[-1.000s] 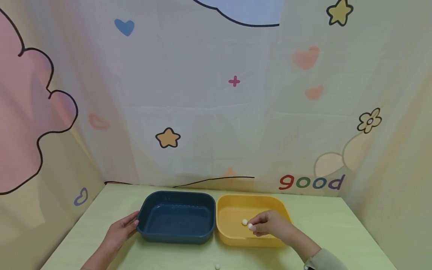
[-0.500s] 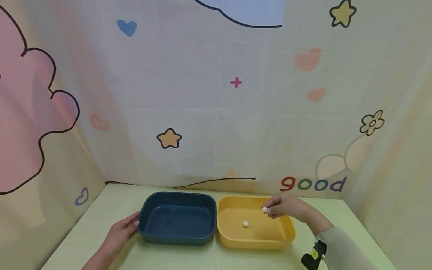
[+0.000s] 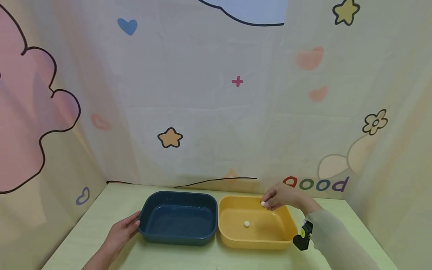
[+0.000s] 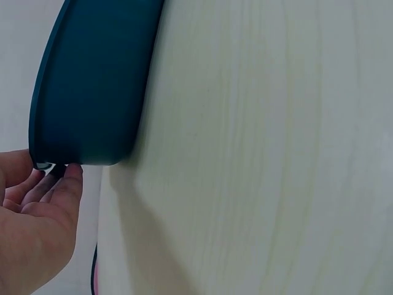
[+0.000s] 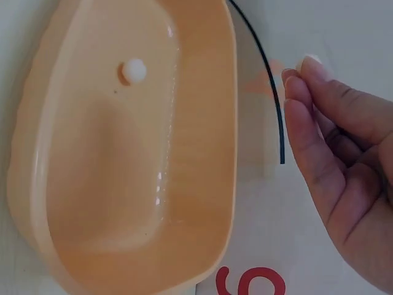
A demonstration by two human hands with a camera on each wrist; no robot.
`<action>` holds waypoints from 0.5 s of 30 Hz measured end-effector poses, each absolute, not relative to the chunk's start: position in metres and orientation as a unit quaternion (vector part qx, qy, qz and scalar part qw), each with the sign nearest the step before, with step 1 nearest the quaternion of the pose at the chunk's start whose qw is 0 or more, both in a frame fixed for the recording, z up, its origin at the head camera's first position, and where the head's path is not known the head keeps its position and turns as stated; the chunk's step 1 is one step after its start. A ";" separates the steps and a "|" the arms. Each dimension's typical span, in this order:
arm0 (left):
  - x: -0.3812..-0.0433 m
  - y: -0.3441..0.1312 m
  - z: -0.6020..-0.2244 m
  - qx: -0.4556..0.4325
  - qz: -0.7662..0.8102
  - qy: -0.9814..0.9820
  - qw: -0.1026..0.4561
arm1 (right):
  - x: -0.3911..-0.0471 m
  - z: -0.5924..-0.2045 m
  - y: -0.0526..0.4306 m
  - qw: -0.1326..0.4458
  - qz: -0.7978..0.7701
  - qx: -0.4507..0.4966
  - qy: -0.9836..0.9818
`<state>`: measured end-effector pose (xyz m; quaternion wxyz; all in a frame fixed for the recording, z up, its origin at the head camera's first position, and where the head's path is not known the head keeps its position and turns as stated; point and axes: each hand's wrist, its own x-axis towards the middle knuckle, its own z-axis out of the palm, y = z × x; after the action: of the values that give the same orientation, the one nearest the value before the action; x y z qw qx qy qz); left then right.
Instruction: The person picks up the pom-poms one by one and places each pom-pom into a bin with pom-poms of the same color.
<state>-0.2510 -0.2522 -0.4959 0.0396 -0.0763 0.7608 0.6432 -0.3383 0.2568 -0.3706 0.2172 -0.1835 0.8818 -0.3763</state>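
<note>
My right hand (image 3: 281, 197) pinches a small white ball (image 3: 263, 204) between thumb and fingertips, above the back part of a yellow rectangular basin (image 3: 256, 243). In the right wrist view only a sliver of this ball shows at the fingertips. A second white ball (image 5: 134, 70) lies on the yellow basin's floor. To its left stands a dark blue basin (image 3: 175, 239) of like shape, with nothing in it. My left hand (image 3: 119, 234) grips that basin's left end by the rim; in the left wrist view thumb and fingers (image 4: 72, 178) meet its edge.
Both basins stand side by side on a pale wood-grain table (image 3: 101, 210). A printed curtain (image 3: 202, 157) hangs behind and along the sides. Another small white object (image 3: 218, 268) is cut off at the bottom edge. A black device (image 3: 302, 237) hangs at the right wrist.
My right hand has lifted the white ball from low in the yellow basin, moving back and up. The other ball stays on the basin floor. My left hand keeps its place.
</note>
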 end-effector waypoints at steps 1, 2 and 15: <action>-0.251 -0.252 -0.496 -0.077 0.644 0.761 0.039 | -0.340 -0.371 0.255 0.218 -0.366 -0.179 0.887; -0.251 -0.252 -0.495 -0.077 0.644 0.760 0.039 | -0.341 -0.372 0.254 0.219 -0.357 -0.175 0.891; -0.252 -0.254 -0.495 -0.081 0.644 0.760 0.042 | -0.358 -0.389 0.253 0.232 -0.316 -0.072 0.917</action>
<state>-0.2518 -0.2543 -0.4953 0.0417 -0.0814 0.7599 0.6436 -0.3584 0.2529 -0.3892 0.2320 -0.0720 0.9171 -0.3162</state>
